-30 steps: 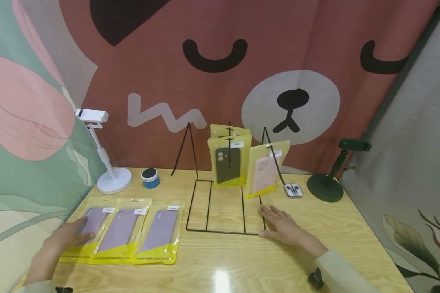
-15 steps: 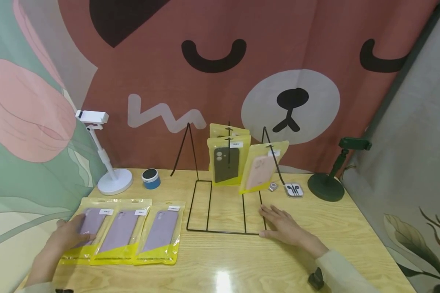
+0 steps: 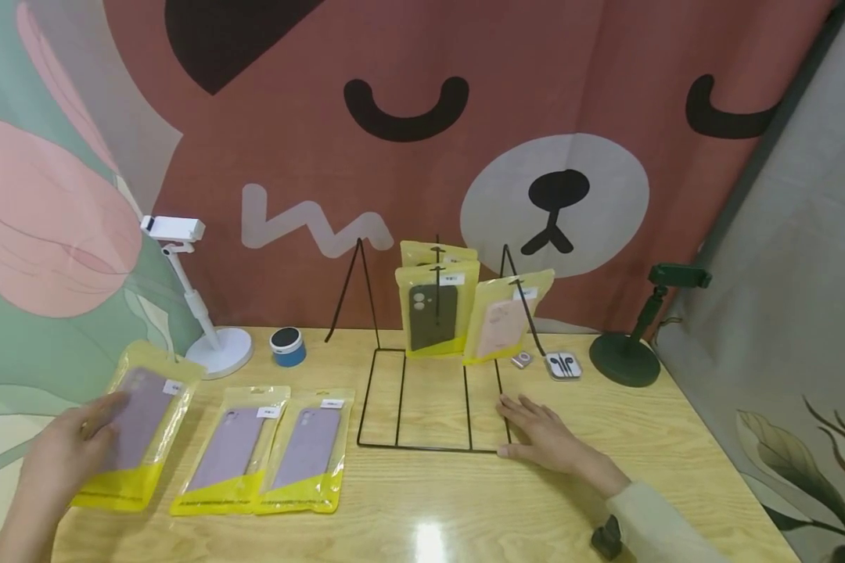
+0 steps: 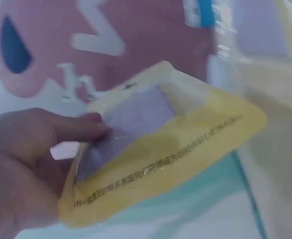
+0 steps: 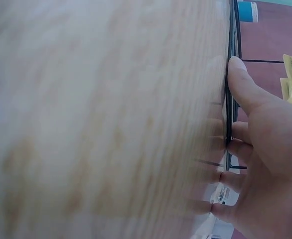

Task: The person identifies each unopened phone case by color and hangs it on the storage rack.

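Observation:
My left hand (image 3: 59, 457) pinches a yellow-edged clear pouch (image 3: 137, 422) holding a purple phone case. The pouch is raised and tilted at the table's left side; in the left wrist view the thumb lies over its face. Two similar pouches, the nearer one (image 3: 228, 450) and the other (image 3: 306, 450), lie flat to its right. My right hand (image 3: 556, 442) rests with fingers extended on the table, touching the right front corner of a black wire rack (image 3: 433, 449). On the rack's hooks hang a pouch with a black case (image 3: 433, 317), a pouch with a pink case (image 3: 505, 324) and another behind (image 3: 418, 252).
Behind the flat pouches stand a white phone stand (image 3: 214, 352) and a small blue speaker (image 3: 288, 348). Right of the rack are a small silver item (image 3: 523, 360), boxed earphones (image 3: 563, 366) and a dark green stand (image 3: 627, 360). A printed curtain (image 3: 289, 141) hangs behind.
My left hand has lifted the leftmost pouch off the table and drawn it left, away from the other two. The hanging pink-case pouch has swung slightly left. My right hand has stayed put.

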Demonstrator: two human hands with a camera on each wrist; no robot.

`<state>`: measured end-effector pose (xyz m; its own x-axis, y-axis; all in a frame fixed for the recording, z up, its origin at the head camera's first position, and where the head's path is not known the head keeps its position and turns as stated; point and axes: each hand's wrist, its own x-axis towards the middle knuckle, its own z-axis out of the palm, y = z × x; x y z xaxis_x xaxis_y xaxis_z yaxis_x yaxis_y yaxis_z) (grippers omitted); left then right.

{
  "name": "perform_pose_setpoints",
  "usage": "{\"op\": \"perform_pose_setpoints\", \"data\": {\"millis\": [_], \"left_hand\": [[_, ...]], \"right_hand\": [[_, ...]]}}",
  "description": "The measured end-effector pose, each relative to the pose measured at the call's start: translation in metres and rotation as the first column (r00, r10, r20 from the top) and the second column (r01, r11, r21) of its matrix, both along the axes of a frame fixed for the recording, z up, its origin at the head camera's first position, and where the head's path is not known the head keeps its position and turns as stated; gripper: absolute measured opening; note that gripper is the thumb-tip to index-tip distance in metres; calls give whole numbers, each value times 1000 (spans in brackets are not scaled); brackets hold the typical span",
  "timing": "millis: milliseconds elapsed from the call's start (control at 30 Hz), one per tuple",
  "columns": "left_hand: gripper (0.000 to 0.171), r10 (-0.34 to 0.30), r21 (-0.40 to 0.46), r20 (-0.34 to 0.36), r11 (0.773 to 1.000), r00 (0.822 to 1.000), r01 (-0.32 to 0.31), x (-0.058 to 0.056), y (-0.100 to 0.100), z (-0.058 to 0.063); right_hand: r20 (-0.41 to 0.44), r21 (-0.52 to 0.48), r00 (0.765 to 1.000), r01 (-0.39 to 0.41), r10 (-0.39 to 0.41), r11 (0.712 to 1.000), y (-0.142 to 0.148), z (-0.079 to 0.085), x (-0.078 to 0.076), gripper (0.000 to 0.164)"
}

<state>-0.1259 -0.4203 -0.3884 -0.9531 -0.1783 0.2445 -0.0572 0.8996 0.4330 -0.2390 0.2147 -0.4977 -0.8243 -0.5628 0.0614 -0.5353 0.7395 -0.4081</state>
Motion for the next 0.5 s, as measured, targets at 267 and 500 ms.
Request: {"op": "perform_pose_setpoints", "data": {"millis": [267, 500], "left_hand": [[51, -181, 421, -180, 874, 967, 242, 23, 54, 25], [49, -397, 643, -384, 533, 834, 549, 28, 123, 26]], "right_hand": [[3, -2, 1000, 2, -2, 1000, -1, 2, 1, 78], [2, -13, 1000, -7, 7, 1000, -1, 2, 1, 77]]}}
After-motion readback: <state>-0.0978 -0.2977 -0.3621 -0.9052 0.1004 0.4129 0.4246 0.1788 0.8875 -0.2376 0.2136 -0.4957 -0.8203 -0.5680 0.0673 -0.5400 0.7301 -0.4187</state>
